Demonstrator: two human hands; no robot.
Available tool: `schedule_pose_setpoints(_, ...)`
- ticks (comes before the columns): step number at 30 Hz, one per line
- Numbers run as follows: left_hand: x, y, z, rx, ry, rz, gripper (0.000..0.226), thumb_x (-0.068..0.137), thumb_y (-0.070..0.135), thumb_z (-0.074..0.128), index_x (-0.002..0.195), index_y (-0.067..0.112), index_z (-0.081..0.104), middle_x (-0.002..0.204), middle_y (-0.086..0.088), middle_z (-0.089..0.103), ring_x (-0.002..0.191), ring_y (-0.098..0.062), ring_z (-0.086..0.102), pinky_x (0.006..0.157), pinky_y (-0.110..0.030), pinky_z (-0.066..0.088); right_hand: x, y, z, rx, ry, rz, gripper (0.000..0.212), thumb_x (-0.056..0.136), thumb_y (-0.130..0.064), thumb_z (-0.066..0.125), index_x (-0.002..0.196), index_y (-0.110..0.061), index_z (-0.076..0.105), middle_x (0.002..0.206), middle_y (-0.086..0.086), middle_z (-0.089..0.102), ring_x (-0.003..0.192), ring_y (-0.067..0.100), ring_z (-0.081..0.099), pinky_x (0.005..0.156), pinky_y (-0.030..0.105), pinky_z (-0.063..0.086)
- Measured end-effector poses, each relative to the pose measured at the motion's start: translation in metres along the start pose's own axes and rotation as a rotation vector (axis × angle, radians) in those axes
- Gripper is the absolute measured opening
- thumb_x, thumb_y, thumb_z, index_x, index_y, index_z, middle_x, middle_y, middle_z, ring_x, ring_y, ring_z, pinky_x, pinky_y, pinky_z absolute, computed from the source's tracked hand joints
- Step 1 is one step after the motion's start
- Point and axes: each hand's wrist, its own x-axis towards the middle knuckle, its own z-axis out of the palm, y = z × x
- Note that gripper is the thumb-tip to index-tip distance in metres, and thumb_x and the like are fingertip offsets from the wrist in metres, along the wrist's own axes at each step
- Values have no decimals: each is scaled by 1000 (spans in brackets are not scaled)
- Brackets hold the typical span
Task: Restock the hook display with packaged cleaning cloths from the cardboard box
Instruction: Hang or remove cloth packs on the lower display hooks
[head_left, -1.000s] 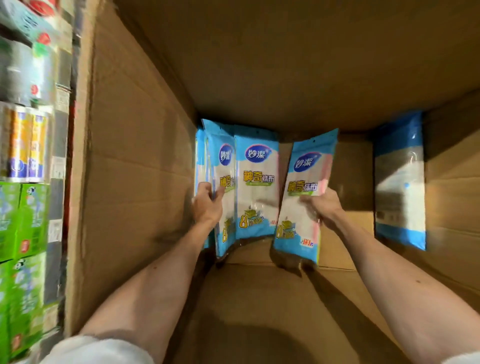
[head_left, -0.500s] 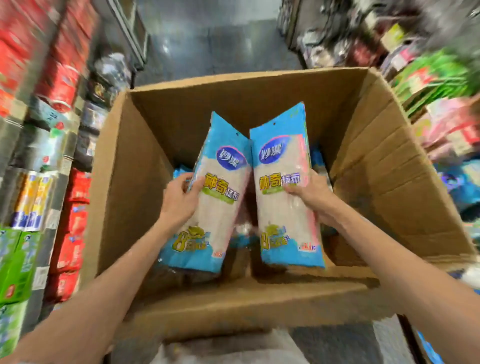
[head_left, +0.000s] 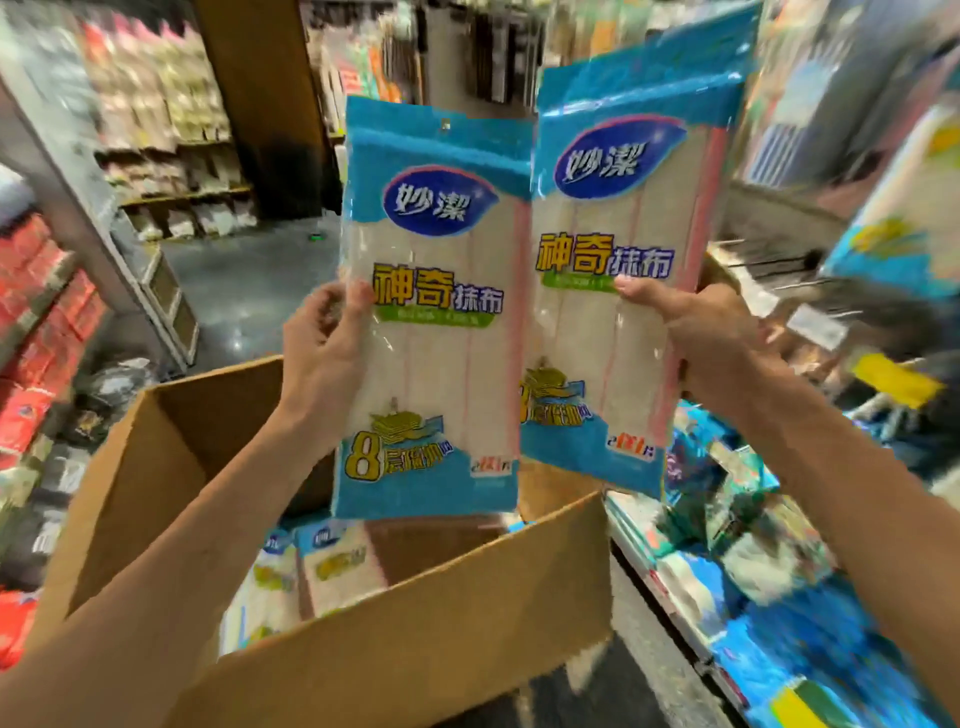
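Above the cardboard box (head_left: 415, 623), left hand (head_left: 322, 364) pinches left cloth pack (head_left: 431, 332), right hand (head_left: 711, 343) pinches right cloth pack (head_left: 618, 312), both upright. Hooks (head_left: 774, 258) lie right of the box, nearer the right hand.

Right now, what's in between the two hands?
In the head view, two blue-and-white cloth packs fill the gap: the left hand holds the left pack, the right hand the right pack. Their edges meet.
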Motion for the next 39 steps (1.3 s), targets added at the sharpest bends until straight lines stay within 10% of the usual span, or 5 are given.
schedule_pose_setpoints(11,-5,49,212,-393,-346,-32,17,98,34,53,100,22,65,99,-2,74,88,-22,70,71,-42,60,-1,-68,-157,2,371,-334,11,87,-27,73,97,-21,72,94,-3,77,91,18,70,94,46,55)
schedule_pose_setpoints(18,18,32,328,-475,-443,7,19,100,27,51,101,14,65,85,5,73,74,-6,64,60,-21,54,28,-73,-220,-46,368,-345,67,66,-47,83,110,0,65,99,17,74,96,24,69,87,37,52)
schedule_pose_setpoints(22,46,20,390,-498,-527,-52,17,99,14,54,114,14,62,95,2,76,86,-11,70,66,-20,55,61,-73,-255,-109,438,-377,19,80,-10,78,97,-9,73,96,9,76,89,27,72,86,42,58)
schedule_pose_setpoints(30,116,46,483,-501,-614,-98,45,86,47,69,118,16,63,109,-4,74,92,-13,72,81,-31,56,102,-63,-304,-235,427,-373,19,73,-20,84,91,-18,76,94,11,77,87,24,73,81,39,56)
schedule_pose_setpoints(39,142,60,544,-440,-671,-93,57,66,59,72,105,17,71,97,-4,77,90,-21,74,80,-36,59,131,-37,-342,-249,413,-158,80,48,-60,90,110,-13,67,111,23,69,100,44,65,88,62,52)
